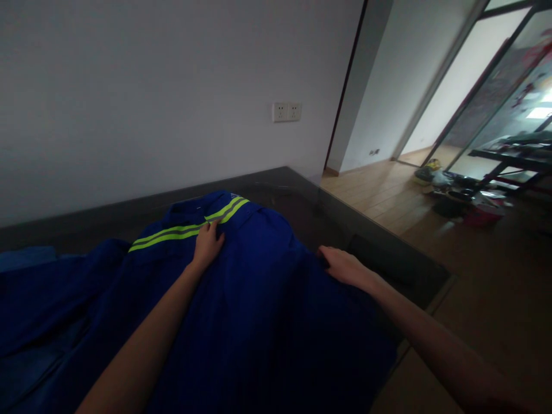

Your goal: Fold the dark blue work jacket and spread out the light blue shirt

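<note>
A dim room with a pale wall holds a dark, glossy table (302, 195), and a blue work jacket (259, 299) lies spread across most of it. The left hand (207, 244) lies flat and unclenched on the jacket's upper part, fingertips touching the yellow reflective stripe (172, 234) and grasping nothing. The right hand (342, 267) rests palm down on the jacket's right edge near the table's rim, fingers loose; in this light it seems to press the cloth rather than pinch it.

Pressing cloth flat like this probably goes best with both palms kept low and spreading outward evenly, since the fabric shows soft folds on the left side. A second bundle of blue cloth (26, 259) lies at the far left, touching the jacket, and may crowd that side. Wall sockets (287, 111) sit above the table. To the right, a wooden floor (371, 190) runs to a heap of clutter (452, 195) by glass doors, well apart from the hands.
</note>
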`<state>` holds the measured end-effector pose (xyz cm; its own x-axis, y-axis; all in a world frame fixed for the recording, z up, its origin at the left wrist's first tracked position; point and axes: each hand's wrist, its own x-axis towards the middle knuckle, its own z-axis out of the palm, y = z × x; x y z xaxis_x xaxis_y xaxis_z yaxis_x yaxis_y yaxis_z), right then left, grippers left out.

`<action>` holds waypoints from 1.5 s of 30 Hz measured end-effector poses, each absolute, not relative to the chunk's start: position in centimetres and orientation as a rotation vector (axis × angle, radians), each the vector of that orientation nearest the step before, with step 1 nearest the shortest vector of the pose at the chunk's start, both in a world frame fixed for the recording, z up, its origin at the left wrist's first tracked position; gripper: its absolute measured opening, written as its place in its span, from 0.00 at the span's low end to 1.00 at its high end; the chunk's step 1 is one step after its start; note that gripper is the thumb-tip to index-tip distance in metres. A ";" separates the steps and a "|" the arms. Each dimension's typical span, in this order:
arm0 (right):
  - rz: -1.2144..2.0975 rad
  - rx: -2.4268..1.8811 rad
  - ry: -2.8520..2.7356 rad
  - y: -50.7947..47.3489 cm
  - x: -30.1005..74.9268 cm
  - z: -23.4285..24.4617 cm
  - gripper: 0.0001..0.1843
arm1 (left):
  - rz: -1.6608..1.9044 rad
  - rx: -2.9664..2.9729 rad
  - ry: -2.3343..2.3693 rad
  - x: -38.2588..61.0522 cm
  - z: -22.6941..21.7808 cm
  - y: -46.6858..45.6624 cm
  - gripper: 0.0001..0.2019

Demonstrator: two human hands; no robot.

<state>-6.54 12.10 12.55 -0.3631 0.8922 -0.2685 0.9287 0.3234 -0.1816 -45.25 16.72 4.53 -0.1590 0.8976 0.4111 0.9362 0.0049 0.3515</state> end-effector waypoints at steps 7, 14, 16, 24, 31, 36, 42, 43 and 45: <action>-0.501 1.746 2.457 12.8 -6.3 11.7 0.18 | -0.870 -1.890 -2.055 -42.1 7.2 15.5 0.23; -0.716 1.592 2.710 15.0 -4.3 14.5 0.07 | -0.699 -2.495 -1.903 -35.0 7.2 13.2 0.25; -0.562 1.661 2.791 16.5 -3.2 16.9 0.09 | -0.655 -2.512 -1.887 -34.7 6.4 12.8 0.27; 0.390 2.194 2.701 23.1 0.0 26.7 0.13 | -0.618 -2.612 -1.781 -35.7 5.0 13.1 0.29; 0.752 2.266 2.723 28.0 0.8 30.0 0.21 | -0.502 -2.732 -1.705 -35.4 5.2 12.8 0.28; 0.369 2.198 2.630 30.5 -1.6 24.6 0.15 | -0.435 -2.769 -1.661 -35.4 5.3 12.7 0.25; 0.034 1.822 2.759 28.7 -6.8 16.9 0.15 | -0.481 -2.764 -1.676 -35.3 5.4 12.6 0.24; -0.011 1.758 2.787 27.4 -7.5 16.2 0.14 | -0.492 -2.770 -1.671 -35.3 5.3 12.6 0.24; -0.116 1.631 2.838 24.0 -8.5 15.2 0.12 | -0.510 -2.778 -1.678 -35.3 5.3 12.6 0.24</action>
<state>-8.50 24.04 15.25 -0.4976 0.8637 0.0806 0.8542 0.5040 -0.1277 -35.30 12.59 5.28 0.4329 0.8816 0.1882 0.8372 -0.4706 0.2788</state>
